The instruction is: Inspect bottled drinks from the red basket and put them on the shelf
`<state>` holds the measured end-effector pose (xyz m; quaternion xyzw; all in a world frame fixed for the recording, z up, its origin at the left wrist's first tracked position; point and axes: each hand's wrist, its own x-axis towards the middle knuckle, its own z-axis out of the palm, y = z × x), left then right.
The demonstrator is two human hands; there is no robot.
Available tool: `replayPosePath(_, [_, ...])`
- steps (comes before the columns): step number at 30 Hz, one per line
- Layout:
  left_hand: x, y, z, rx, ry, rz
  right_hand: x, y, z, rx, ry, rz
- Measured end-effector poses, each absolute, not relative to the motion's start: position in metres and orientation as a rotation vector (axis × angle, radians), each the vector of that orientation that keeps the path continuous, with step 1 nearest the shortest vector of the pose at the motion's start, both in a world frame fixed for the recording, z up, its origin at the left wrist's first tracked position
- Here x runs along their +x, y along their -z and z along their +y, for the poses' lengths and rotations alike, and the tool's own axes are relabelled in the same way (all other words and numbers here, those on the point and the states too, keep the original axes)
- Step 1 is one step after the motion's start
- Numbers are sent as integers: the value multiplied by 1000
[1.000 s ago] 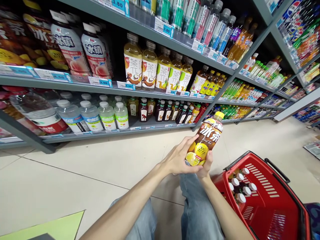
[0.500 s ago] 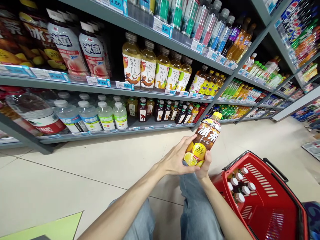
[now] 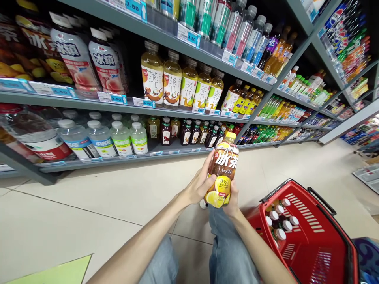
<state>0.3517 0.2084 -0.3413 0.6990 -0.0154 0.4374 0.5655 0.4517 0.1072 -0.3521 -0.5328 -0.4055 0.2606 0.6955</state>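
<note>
I hold a brown iced-tea bottle [image 3: 222, 171] with a yellow cap and lemon pictures on its label, upright in front of me above my knees. My left hand [image 3: 197, 185] wraps its fingers round the bottle's left side. My right hand [image 3: 232, 199] grips the bottle from below, at its base. Both hands are closed on it. My jeans-clad legs [image 3: 227, 252] are under the bottle.
A red shopping basket [image 3: 314, 244] stands on the tiled floor at my right and holds several white-capped bottles [image 3: 278, 221]. Grey shelves [image 3: 124, 106] full of drink bottles run along the left and far side. A green floor patch [image 3: 56, 274] lies at the lower left.
The bottle has moved left and slightly up and now stands more upright. Both hands went with it, still gripping.
</note>
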Motion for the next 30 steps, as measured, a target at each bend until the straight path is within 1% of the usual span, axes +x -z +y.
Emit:
replayPosePath(3, [353, 345, 208, 1589, -1109, -11, 446, 341, 108, -1111, -779, -832])
replayPosePath(9, [351, 338, 205, 1599, -1163, 211, 441, 330, 107, -1056, -863, -765])
replayPosePath(11, [351, 335, 205, 1532, -1192, 200, 446, 331, 104, -1013, -1029, -723])
replayPosePath(14, [350, 333, 205, 1535, -1267, 149, 455, 333, 101, -829, -1352, -715])
replayPosePath(18, [349, 331, 204, 1666, -1343, 101, 464, 343, 102, -575, -1564, -741])
replayPosePath(21, [348, 329, 202, 1735, -1399, 75, 468, 357, 104, -612, -1525, -841])
replayPosePath(26, [348, 328, 202, 1775, -1431, 92, 469, 362, 105, -897, -1165, -1023])
replayPosePath(28, [349, 329, 203, 1759, -1411, 98, 467, 355, 104, -870, -1186, -989])
replayPosePath(30, [349, 330, 204, 1728, -1384, 96, 463, 346, 103, -772, -1322, -908])
